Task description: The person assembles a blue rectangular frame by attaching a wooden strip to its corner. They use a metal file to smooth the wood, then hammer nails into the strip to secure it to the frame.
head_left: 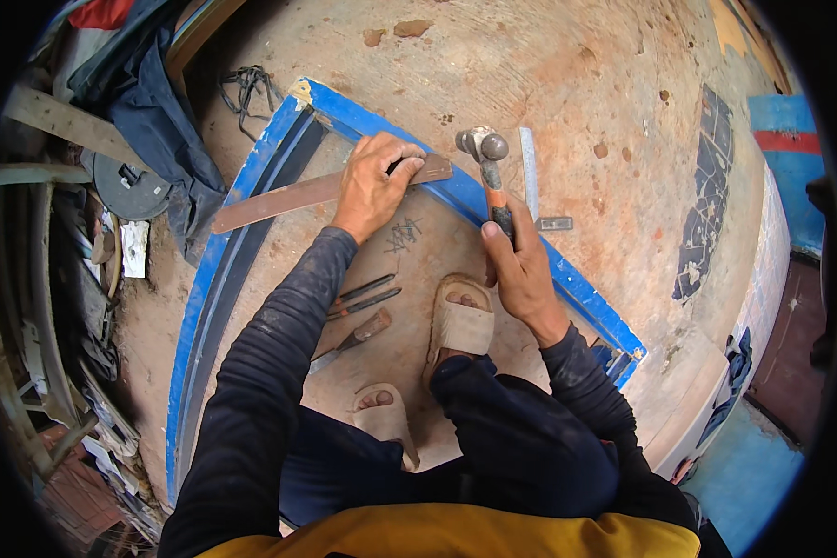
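A brown wooden slat [279, 203] lies across one corner of a blue wooden frame [572, 278] on the ground. My left hand [374, 189] is closed over the slat near its right end, thumb and forefinger together; whether a nail is between them is hidden. In my right hand [527, 284] is a ball-peen hammer [495, 177], gripped by its dark and orange handle with the head up, apart from the slat. Below the slat, inside the frame, several nails [404, 235] lie in a small pile.
Two dark rod-like tools [367, 296] and a wooden-handled chisel [370, 327] lie by my sandalled feet [465, 321]. A try square [530, 177] rests beyond the frame's right side. Dark cloth [153, 121], a coil of black cord [248, 96] and scrap wood crowd the left.
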A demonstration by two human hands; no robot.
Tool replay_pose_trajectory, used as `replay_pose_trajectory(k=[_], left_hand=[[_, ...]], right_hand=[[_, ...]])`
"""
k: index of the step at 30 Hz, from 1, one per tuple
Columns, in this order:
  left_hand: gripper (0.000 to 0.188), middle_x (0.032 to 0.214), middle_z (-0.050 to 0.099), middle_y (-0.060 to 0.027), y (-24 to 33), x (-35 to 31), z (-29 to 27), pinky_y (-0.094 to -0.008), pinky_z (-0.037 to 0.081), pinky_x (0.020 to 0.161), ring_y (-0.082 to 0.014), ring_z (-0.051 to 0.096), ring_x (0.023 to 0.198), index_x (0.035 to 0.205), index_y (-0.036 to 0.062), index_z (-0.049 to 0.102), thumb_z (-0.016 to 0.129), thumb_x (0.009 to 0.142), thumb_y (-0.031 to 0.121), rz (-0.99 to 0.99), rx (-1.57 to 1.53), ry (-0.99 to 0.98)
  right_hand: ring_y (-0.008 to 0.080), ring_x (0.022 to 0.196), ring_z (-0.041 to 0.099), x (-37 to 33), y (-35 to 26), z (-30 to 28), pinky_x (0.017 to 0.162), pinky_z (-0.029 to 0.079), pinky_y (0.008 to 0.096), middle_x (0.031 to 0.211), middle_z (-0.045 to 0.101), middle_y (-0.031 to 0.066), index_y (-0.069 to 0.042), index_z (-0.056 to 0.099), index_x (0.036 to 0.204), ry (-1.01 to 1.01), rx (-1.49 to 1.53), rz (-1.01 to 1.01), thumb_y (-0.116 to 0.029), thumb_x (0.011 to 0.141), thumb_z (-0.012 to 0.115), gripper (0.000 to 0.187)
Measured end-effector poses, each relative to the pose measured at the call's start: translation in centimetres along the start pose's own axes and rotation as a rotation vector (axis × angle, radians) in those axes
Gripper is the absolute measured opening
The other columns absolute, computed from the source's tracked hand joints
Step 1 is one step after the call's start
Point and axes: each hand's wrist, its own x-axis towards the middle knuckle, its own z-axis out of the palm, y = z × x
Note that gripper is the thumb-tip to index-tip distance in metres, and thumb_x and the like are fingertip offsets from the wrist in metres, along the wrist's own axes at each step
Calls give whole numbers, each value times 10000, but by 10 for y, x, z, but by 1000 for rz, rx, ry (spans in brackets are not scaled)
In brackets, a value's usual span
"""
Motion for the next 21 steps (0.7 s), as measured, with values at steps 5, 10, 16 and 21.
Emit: replay_pose_trajectory(k=[5,10,16,21], left_hand=[[164,1071,728,-82,1,-3,5,-436,485,1010,-303,629,1086,1052,73,812,744,964,193,-6,21,31],[162,1071,733,-55,-1,-4,8,-428,476,1011,-291,627,1087,1058,86,817,748,967,200,24,33,58],[159,1070,738,-30,-2,-5,9,-422,467,1004,-275,629,1074,1064,103,819,746,977,213,38,54,45],[164,1067,738,-29,-3,-5,11,-419,468,989,-272,632,1073,1066,102,815,750,976,223,72,99,64]], right_hand=[[440,1251,672,7,-9,0,1052,518,438,1397,663,275,-50,469,1580,-54,-129,-110,-335,1130,553,538],[314,980,673,10,-17,4,900,531,414,1058,654,194,-62,478,1579,-10,-210,-260,-381,1132,555,555],[487,1160,690,4,-18,-1,964,544,470,1283,695,289,-67,480,1569,-42,-189,-151,-291,1123,566,506],[484,1109,703,2,-16,0,916,553,475,1215,710,281,-70,507,1535,-17,-212,-192,-291,1117,581,478]])
